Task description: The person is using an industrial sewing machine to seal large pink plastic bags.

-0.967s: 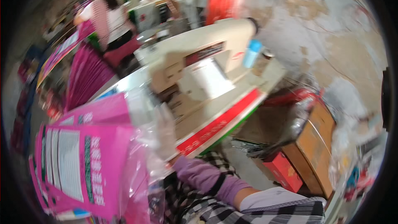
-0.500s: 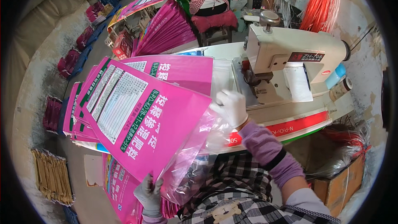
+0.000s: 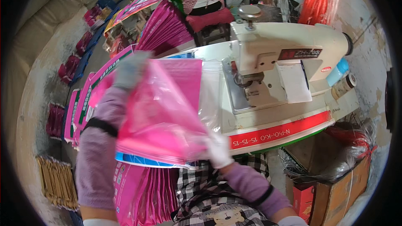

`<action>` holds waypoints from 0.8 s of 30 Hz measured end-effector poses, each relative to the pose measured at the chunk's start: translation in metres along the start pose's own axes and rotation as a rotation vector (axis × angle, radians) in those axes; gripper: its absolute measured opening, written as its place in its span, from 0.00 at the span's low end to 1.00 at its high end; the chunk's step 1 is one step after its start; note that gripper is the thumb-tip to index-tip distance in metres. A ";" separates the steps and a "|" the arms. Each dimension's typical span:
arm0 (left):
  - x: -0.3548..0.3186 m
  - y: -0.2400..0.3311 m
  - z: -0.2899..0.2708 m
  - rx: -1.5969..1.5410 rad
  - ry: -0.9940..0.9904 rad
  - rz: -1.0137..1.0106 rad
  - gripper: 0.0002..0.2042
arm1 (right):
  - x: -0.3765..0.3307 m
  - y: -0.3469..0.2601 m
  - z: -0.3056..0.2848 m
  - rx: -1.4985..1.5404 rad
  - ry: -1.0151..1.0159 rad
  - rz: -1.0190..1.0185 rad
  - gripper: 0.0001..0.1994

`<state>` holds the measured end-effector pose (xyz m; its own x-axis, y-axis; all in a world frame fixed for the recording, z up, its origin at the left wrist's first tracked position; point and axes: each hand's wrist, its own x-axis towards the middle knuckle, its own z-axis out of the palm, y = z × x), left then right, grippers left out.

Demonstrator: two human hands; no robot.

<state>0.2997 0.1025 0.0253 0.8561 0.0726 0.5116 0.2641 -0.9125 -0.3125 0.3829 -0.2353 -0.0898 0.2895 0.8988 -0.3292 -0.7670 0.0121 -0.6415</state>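
Handling point, left: left hand point(image 3: 132, 70), in a grey glove, is at the far upper edge of the pink sack point(image 3: 155, 111); motion blur hides the fingers, so their spread and grip cannot be told.
Handling point, right: right hand point(image 3: 217, 150), in a white glove, touches the sack's near right corner; the fingers look bent toward the film, but blur leaves closure uncertain.
Sack position: spans the gap between both hands, its shiny face slanting over the left part of the white worktable point(image 3: 268, 121), left of the sewing machine point(image 3: 272, 54).
Sack stack: more printed pink sacks point(image 3: 187, 77) lie beneath and beyond it; clear film point(image 3: 209, 100) extends from them toward the machine.
Progress: judged as mid-handling; the sack is spread between the hands, neither lying flat nor under the machine head.
Remaining: levelling is judged incomplete; no stitching on this sack can be made out.
Lower bundle: pleated pink sacks point(image 3: 148, 190) stand below the table's near edge.
Machine side: blue bottle point(image 3: 338, 73) and thread spool point(image 3: 345, 86) sit at right.
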 end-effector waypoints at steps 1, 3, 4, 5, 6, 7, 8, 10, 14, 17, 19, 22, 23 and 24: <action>0.043 0.052 0.026 -0.132 -0.160 0.034 0.13 | 0.007 0.024 -0.072 -0.346 0.158 -0.429 0.17; 0.078 0.098 0.083 -0.293 -0.368 0.164 0.13 | -0.020 0.009 -0.119 -0.360 0.368 -0.136 0.16; 0.093 0.120 0.120 -0.431 -0.379 0.182 0.13 | -0.028 0.018 -0.140 -0.228 0.433 -0.176 0.16; 0.099 0.131 0.135 -0.445 -0.373 0.200 0.13 | -0.042 0.016 -0.143 -0.224 0.455 -0.186 0.16; 0.107 0.147 0.151 -0.629 -0.506 0.123 0.12 | -0.053 0.010 -0.146 -0.292 0.562 -0.235 0.16; 0.109 0.161 0.164 -0.798 -0.653 0.033 0.12 | -0.064 0.005 -0.145 -0.358 0.655 -0.274 0.15; 0.110 0.173 0.175 -0.806 -0.653 0.047 0.12 | -0.071 0.000 -0.145 -0.745 0.670 -0.568 0.13; 0.104 0.194 0.190 -0.399 -0.558 0.037 0.12 | -0.075 -0.015 -0.166 -1.213 0.602 -0.572 0.13; 0.075 0.192 0.188 -0.355 -0.129 0.417 0.10 | -0.072 -0.010 -0.184 -1.460 0.569 -0.573 0.14; 0.074 0.184 0.176 -0.460 -0.357 0.365 0.08 | -0.113 -0.001 -0.173 -1.237 0.537 -0.457 0.12; 0.092 0.210 0.153 -0.265 -0.542 0.112 0.09 | -0.106 -0.005 -0.167 -1.081 0.619 -0.494 0.09; 0.103 0.253 0.127 0.019 -0.687 0.207 0.10 | -0.066 -0.008 -0.168 -1.328 0.508 -0.471 0.04; 0.109 0.274 0.095 0.102 -0.728 0.304 0.11 | -0.057 -0.008 -0.162 -1.328 0.509 -0.475 0.04; 0.110 0.296 0.053 -0.103 -0.928 0.448 0.12 | -0.054 -0.008 -0.157 -1.342 0.491 -0.507 0.03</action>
<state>0.4957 -0.1381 -0.0531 0.8836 -0.0399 -0.4665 -0.1647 -0.9591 -0.2301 0.4635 -0.3523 -0.1756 0.7189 0.6885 0.0960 0.4651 -0.3738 -0.8024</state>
